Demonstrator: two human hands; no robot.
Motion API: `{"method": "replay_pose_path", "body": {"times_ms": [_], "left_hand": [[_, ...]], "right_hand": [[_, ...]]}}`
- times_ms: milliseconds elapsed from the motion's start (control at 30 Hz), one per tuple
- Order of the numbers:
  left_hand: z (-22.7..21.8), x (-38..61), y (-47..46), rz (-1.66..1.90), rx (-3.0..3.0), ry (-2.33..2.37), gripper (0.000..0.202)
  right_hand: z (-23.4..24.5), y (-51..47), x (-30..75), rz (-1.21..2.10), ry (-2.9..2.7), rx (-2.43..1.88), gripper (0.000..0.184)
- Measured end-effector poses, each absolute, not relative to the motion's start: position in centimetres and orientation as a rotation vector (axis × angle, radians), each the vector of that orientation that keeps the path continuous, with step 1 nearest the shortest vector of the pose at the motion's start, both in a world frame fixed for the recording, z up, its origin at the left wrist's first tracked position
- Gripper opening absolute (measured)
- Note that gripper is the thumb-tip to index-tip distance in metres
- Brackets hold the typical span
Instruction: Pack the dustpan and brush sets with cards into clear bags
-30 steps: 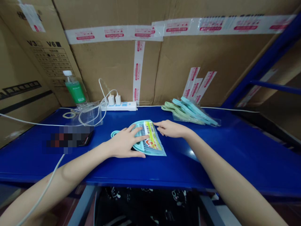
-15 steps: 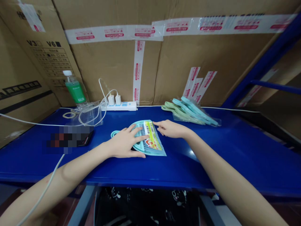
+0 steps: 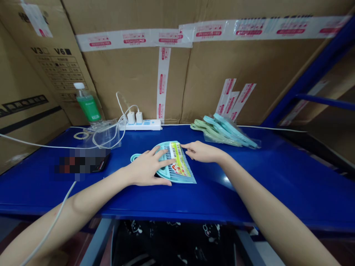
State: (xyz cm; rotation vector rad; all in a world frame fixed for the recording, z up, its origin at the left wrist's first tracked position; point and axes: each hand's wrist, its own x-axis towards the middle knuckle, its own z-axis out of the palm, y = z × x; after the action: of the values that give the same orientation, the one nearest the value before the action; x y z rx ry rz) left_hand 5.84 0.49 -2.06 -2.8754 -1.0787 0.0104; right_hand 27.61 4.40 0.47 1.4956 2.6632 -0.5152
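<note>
A light blue hand brush [image 3: 167,170] lies nested in a matching dustpan [image 3: 181,181] on the blue table. A yellow-green printed label [image 3: 181,162] wraps the grey bristles. My left hand [image 3: 149,167] rests spread over the brush's blue back, with fingertips reaching the label and the thumb along the dustpan's near side. It hides part of the set, whose looped handle end [image 3: 135,157] shows at the left. My right hand [image 3: 202,152] points with its index finger at the label's far right corner, at or touching it. The other fingers are curled loosely, with nothing visible in them.
More green and blue brush sets [image 3: 226,131] lie in clear plastic at the back right. A white power strip [image 3: 146,125] with chargers and cables, a green bottle [image 3: 90,105], a beaded bracelet [image 3: 81,135] and a partly blurred dark object [image 3: 101,163] are to the left. Cardboard [image 3: 133,77] walls the back.
</note>
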Motion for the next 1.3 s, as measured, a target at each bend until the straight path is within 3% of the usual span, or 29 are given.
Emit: {"method": "replay_pose_path", "body": {"times_ms": [700, 967, 1300], "left_hand": [[-1.98, 5.88, 0.51, 0.013, -2.872, -1.076, 0.072], [-1.94, 5.94, 0.50, 0.007, -2.872, -1.070, 0.072], [-2.06, 5.86, 0.58, -0.008, -2.871, -1.055, 0.072]], "right_hand": [[-0.14, 4.74, 27.77, -0.533, 2.717, 1.501, 0.056], [0.28, 4.34, 27.58, -0.542, 2.675, 1.485, 0.049], [-0.46, 4.77, 27.79, -0.553, 2.807, 1.503, 0.059]]}}
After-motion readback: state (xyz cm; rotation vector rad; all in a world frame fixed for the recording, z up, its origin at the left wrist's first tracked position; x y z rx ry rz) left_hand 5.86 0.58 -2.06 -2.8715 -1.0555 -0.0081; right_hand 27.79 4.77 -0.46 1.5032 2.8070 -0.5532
